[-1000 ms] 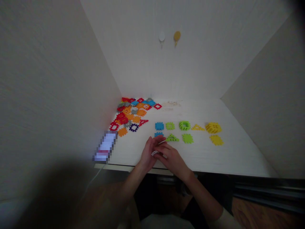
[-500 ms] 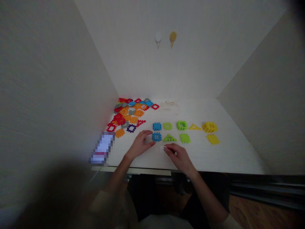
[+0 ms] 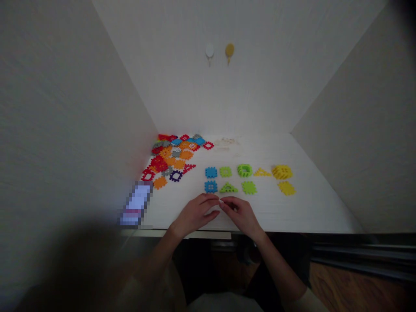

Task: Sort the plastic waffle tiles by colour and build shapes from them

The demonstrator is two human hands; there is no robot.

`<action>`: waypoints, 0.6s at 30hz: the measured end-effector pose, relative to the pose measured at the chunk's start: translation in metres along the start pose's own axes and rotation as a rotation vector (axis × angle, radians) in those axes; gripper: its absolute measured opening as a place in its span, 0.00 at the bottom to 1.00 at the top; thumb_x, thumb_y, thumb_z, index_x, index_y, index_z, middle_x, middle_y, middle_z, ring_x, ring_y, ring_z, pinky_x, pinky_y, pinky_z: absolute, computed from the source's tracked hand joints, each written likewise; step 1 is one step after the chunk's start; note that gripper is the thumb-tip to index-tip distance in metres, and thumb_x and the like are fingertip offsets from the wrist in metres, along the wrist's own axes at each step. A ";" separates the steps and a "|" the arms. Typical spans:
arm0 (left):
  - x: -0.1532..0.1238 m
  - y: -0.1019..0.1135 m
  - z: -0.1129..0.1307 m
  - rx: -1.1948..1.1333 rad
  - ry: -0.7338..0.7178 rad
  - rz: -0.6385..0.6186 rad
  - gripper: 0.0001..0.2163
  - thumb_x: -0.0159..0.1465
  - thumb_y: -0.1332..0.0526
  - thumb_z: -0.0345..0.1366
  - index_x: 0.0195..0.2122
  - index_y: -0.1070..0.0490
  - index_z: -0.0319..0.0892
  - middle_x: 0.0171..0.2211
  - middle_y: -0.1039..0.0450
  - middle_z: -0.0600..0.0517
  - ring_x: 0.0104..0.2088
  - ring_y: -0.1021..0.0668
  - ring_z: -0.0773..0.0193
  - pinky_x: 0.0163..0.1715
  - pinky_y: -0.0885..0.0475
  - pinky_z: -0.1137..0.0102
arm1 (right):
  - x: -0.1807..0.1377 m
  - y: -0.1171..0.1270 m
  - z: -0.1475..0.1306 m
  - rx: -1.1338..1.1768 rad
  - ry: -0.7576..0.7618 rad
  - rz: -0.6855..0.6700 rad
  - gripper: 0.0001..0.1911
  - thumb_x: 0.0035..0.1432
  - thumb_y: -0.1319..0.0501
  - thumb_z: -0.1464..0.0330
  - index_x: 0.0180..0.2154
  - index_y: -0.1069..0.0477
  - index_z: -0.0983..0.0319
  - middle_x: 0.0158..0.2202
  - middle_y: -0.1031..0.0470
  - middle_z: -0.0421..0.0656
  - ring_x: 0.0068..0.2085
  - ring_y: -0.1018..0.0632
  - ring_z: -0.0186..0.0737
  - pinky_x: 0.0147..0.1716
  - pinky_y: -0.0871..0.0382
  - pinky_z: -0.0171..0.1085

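Note:
My left hand (image 3: 195, 212) and my right hand (image 3: 239, 213) meet fingertip to fingertip at the front of the white table (image 3: 308, 208). A small white piece (image 3: 221, 202) shows between the fingertips, and the fingers of both hands curl in around it. Just beyond the hands lie a blue square tile (image 3: 211, 186), a green triangle tile (image 3: 228, 188) and a green square tile (image 3: 248, 187). A second row behind holds a blue tile (image 3: 211, 172), a green tile (image 3: 225, 171), a green cube (image 3: 244, 170), a yellow triangle (image 3: 261, 173) and a yellow cube (image 3: 282, 171).
A heap of red, orange, grey and blue tiles (image 3: 172, 158) fills the back left corner. A lit phone (image 3: 135, 204) lies at the left front edge. A yellow flat tile (image 3: 286, 188) lies at the right. Walls enclose three sides; two hooks (image 3: 219, 50) hang on the back wall.
Half a second ago my left hand was up at the blue tile, my right pinching the white piece on the table. Now the left hand has come back to the right.

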State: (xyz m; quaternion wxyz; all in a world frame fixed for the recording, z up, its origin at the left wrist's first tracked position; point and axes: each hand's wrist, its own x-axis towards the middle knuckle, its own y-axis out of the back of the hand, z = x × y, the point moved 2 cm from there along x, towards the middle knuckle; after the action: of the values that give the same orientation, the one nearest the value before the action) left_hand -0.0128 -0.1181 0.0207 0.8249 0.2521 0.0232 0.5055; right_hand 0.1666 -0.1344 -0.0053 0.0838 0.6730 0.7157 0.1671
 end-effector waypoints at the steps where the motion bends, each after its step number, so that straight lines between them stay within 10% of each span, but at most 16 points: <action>1: -0.001 0.000 0.000 -0.020 0.011 0.002 0.12 0.56 0.35 0.37 0.43 0.25 0.49 0.46 0.27 0.47 0.50 0.27 0.55 0.56 0.36 0.58 | 0.000 0.000 -0.001 0.006 0.004 0.000 0.14 0.56 0.41 0.59 0.38 0.25 0.60 0.29 0.22 0.41 0.28 0.25 0.36 0.28 0.29 0.35; 7: 0.002 0.022 -0.009 -0.036 0.081 0.086 0.13 0.53 0.33 0.38 0.41 0.24 0.48 0.46 0.26 0.46 0.49 0.27 0.53 0.57 0.38 0.57 | -0.001 0.004 0.001 -0.130 0.047 0.020 0.16 0.59 0.44 0.58 0.42 0.25 0.60 0.36 0.22 0.45 0.32 0.23 0.39 0.33 0.27 0.39; 18: 0.051 0.158 -0.090 0.800 0.231 0.269 0.16 0.61 0.42 0.44 0.44 0.26 0.39 0.44 0.26 0.42 0.46 0.27 0.51 0.51 0.37 0.59 | -0.015 0.007 0.021 -0.445 0.284 -0.013 0.13 0.62 0.46 0.61 0.42 0.27 0.59 0.37 0.22 0.45 0.38 0.23 0.44 0.41 0.30 0.45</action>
State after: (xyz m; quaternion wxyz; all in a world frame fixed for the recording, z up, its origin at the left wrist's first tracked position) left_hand -0.1441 0.0178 0.0223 0.5810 0.4941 0.2763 0.5847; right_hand 0.1812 -0.1459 -0.0242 0.1296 0.6033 0.6700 0.4128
